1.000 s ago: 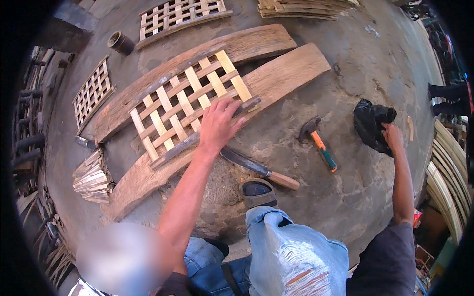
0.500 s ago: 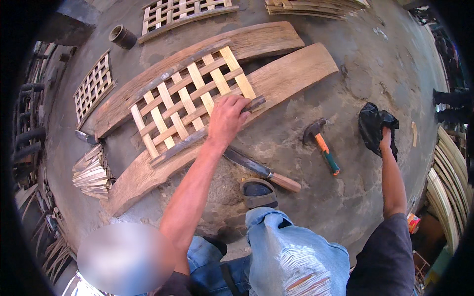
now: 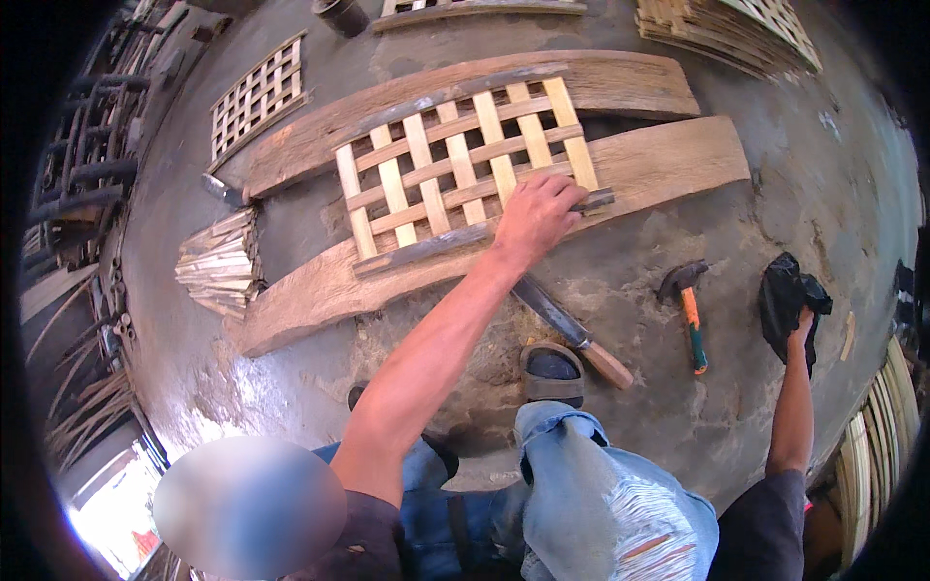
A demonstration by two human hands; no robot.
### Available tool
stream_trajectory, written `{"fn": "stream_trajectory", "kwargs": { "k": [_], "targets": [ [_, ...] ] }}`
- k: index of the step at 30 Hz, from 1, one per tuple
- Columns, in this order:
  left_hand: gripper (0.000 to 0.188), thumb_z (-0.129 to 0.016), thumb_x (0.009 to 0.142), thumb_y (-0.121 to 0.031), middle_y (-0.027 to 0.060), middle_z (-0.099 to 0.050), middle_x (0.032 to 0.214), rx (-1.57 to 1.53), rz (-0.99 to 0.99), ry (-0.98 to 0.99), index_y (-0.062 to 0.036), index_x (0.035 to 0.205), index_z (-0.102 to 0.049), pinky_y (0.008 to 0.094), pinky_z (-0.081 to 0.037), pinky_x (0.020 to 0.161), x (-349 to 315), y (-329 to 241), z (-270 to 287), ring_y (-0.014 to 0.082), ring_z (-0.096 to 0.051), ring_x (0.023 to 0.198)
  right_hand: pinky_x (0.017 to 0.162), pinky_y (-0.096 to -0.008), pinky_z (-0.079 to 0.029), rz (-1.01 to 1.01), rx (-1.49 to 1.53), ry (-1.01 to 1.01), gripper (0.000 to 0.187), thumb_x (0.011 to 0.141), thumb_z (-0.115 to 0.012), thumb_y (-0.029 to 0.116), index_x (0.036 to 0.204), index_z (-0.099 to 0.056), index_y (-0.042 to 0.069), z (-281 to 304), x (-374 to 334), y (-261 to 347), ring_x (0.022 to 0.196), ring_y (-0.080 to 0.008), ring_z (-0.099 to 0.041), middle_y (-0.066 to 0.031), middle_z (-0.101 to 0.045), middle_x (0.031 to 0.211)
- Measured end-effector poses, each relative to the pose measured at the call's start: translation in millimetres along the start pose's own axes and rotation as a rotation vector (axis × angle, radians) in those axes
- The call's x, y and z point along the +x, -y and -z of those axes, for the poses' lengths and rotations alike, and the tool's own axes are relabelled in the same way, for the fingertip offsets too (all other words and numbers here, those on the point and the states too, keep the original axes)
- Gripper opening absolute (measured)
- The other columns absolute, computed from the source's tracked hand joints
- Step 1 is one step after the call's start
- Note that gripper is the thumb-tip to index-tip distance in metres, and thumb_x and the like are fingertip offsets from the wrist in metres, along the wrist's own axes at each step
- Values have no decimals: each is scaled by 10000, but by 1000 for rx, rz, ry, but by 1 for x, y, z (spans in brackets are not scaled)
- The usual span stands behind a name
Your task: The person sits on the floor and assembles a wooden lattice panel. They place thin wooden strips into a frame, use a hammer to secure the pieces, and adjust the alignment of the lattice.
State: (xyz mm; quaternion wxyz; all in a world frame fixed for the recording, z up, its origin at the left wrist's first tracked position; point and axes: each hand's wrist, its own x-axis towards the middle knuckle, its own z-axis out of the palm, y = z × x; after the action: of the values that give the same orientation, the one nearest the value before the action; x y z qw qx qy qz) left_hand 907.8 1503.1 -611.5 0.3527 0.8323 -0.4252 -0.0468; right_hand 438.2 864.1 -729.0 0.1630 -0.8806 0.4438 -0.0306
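My left hand (image 3: 535, 221) is closed over the near right corner of a woven slat panel (image 3: 417, 172), with its fingers curled round the dark edge strip. Pale, flat slats cross in an open lattice between two dark rails. The panel lies across two thick, curved wooden planks (image 3: 668, 160). Off to the right, my right hand (image 3: 803, 321) reaches into or against a crumpled black plastic bag (image 3: 781, 300) on the floor, and its fingers are hidden in the folds. Between my hands lies a claw hammer (image 3: 691, 315) with an orange and green handle.
A large knife (image 3: 572, 331) with a wooden handle lies beside my sandalled foot (image 3: 552, 376). A bundle of short slats (image 3: 221, 263) sits left of the planks, near another blade (image 3: 223, 191). Further panels (image 3: 260, 102) and a stack of slatted pieces (image 3: 722, 39) rest farther back.
The view has shifted, so the panel, planks and hammer appear farther right. My left hand keeps its grip on the panel corner, and my right hand stays at the black bag.
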Motion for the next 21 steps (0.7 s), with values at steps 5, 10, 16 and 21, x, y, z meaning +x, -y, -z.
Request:
{"fn": "stream_trajectory", "kwargs": {
  "k": [5,10,16,21],
  "targets": [
    [307,-734,814,-184,57,-626,1136,-3,51,16,-134,1108,-660,423,-467,969,0,-7,-2,270,-563,1139,1176,-369,-268,194,-264,23,539,1058,-378,317,1474,-401,-25,27,2,-17,1386,-282,-405,-133,-410,1544],
    [289,-713,811,-159,56,-621,1109,61,27,-16,-124,1092,-658,422,-471,971,1,-11,-4,267,-576,1114,1079,-430,-376,418,-535,-74,473,984,-455,258,1378,-504,1,36,-7,-15,1307,-376,-472,-199,-510,1419],
    [313,-695,817,-133,69,-642,1137,90,77,27,-118,1127,-652,418,-483,959,1,-22,3,283,-589,1128,995,-481,-458,555,-640,-245,452,895,-540,213,1298,-573,10,42,6,-36,1209,-452,-540,-222,-600,1287],
    [379,-712,831,-161,70,-638,1218,189,64,-11,-137,1203,-647,412,-472,995,-15,-22,28,282,-589,1178,1015,-489,-434,357,-519,-65,433,870,-573,202,1254,-592,1,-19,-11,-21,1186,-446,-555,-224,-628,1232]
  ]
}}
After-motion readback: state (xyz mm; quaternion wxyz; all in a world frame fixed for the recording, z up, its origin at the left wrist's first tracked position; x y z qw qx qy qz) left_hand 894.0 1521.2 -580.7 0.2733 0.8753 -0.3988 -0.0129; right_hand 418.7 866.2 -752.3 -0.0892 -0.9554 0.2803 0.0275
